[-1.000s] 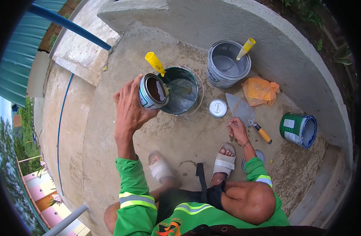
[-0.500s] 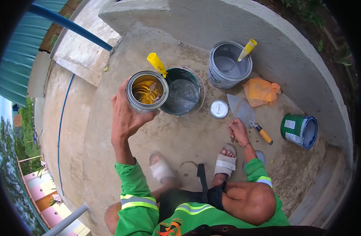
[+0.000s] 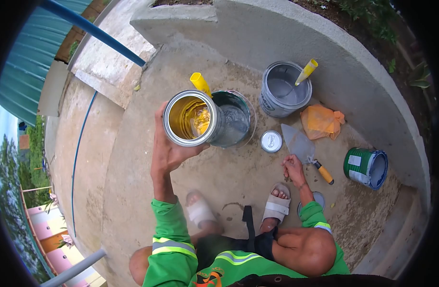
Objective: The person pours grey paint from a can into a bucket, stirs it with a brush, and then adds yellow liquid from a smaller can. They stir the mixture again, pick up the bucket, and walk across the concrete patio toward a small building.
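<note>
In left hand (image 3: 169, 150): tin (image 3: 190, 118)

Readable text: none anywhere in view.
Held tin (image 3: 190, 119): open mouth faces the camera; no print shows on it.
Grey bucket (image 3: 273, 106): dark mark on side wall, too small to read.
Green can (image 3: 355, 165): white label patches, print illegible.
Round lid (image 3: 271, 141): faint marking on top, unreadable.
Green shirt (image 3: 229, 260): orange emblem at the lower edge, cut off, no letters legible.

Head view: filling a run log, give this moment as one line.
left hand: holds open small can, mouth tipped toward camera, in front of green pail | right hand: low at floor beside trowel
</note>
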The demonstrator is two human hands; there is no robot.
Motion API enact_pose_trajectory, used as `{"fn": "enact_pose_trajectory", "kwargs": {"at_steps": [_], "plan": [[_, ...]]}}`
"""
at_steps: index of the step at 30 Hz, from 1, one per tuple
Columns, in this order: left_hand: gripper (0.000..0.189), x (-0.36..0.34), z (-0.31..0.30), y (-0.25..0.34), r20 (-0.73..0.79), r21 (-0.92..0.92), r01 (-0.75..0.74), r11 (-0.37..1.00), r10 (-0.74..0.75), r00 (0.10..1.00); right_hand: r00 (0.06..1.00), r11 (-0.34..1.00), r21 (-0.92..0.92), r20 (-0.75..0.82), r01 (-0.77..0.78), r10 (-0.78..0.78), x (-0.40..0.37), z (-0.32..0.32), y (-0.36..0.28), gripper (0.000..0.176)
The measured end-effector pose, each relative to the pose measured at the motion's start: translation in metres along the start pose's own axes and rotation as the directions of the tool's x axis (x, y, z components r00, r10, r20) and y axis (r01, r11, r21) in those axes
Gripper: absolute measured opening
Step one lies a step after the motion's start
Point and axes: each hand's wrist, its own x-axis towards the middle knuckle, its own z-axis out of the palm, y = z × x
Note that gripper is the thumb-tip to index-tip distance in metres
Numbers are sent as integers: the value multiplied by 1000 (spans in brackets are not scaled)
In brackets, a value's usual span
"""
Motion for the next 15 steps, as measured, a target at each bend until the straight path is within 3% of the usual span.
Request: {"fn": "enact_pose_trajectory", "kwargs": {"at_steps": [7,11,15], "plan": [[105,0,5,-2,-35,100,108,989,-105,994,999,999,-7,-30,-40,40,-3,0,4,12],[101,1,5,-11,-35,144,21,989,-16,999,999,999,-25,-33,-38,37,-3,1,3,12],[101,5,5,-2,-17,124,73,990,-72,997,999,999,-31,-36,-40,39,-6,0,0,13]]}}
